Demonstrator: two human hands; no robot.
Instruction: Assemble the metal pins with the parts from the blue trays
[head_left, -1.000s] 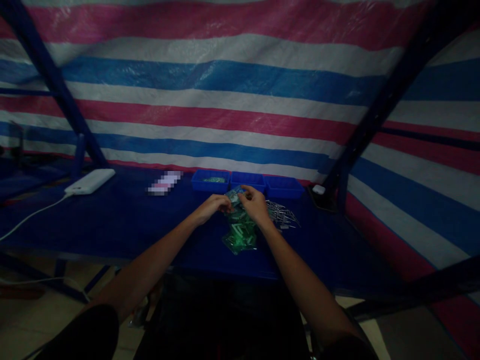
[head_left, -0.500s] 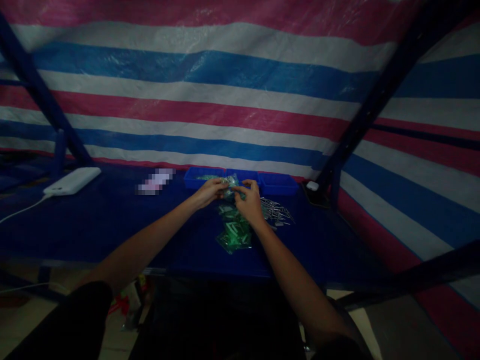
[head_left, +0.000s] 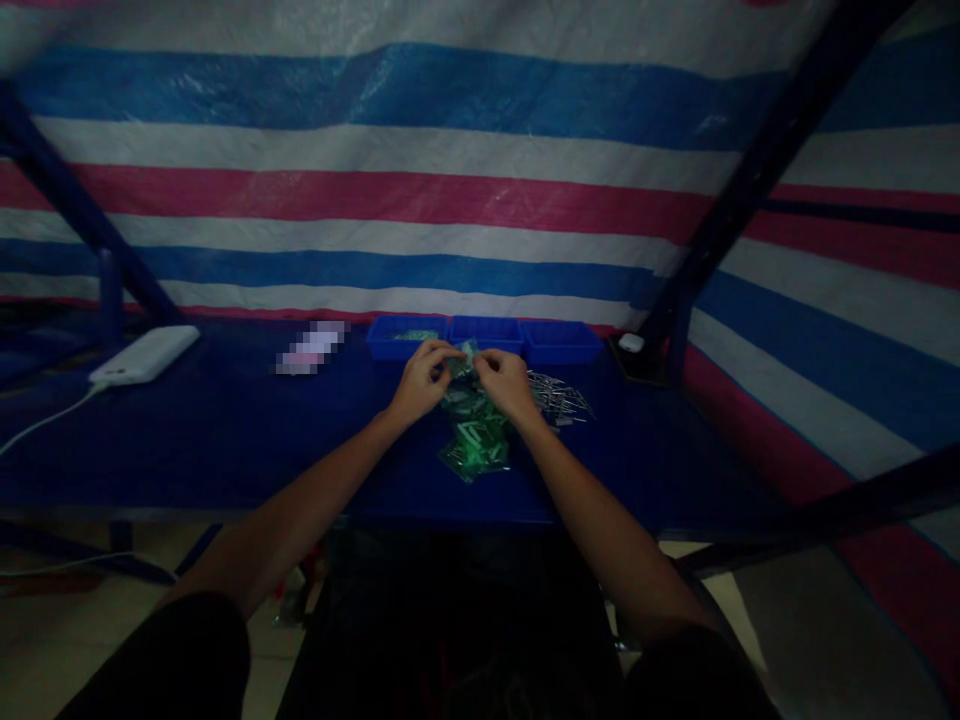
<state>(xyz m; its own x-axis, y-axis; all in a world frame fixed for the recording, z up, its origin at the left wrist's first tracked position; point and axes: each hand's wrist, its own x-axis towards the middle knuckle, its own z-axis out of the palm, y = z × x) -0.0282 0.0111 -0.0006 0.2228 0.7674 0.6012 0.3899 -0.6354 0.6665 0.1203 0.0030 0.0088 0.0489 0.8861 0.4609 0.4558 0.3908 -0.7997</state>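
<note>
A small clear plastic bag point(head_left: 466, 358) is pinched between my two hands above the blue table. My left hand point(head_left: 424, 382) has its fingers closed on the left side of the bag. On the other side, my right hand point(head_left: 508, 381) grips it with thumb and fingertips. What the bag contains is too dim to make out. Just below lie several clear bags with green pieces point(head_left: 477, 446), partly under my hands. A heap of thin metal pins point(head_left: 559, 396) spreads out to the right of my right hand.
Three blue trays stand in a row behind my hands; the left tray point(head_left: 384, 345) holds small pale green pieces. A white power bank point(head_left: 146, 356) with a cable lies at the left. A small white case point(head_left: 631, 343) rests on a dark object at the right, by a slanted post point(head_left: 739, 205).
My right hand has shifted from spread fingers to a pinch on the bag's right side. My left hand's fingers have curled more. The view has tilted down slightly.
</note>
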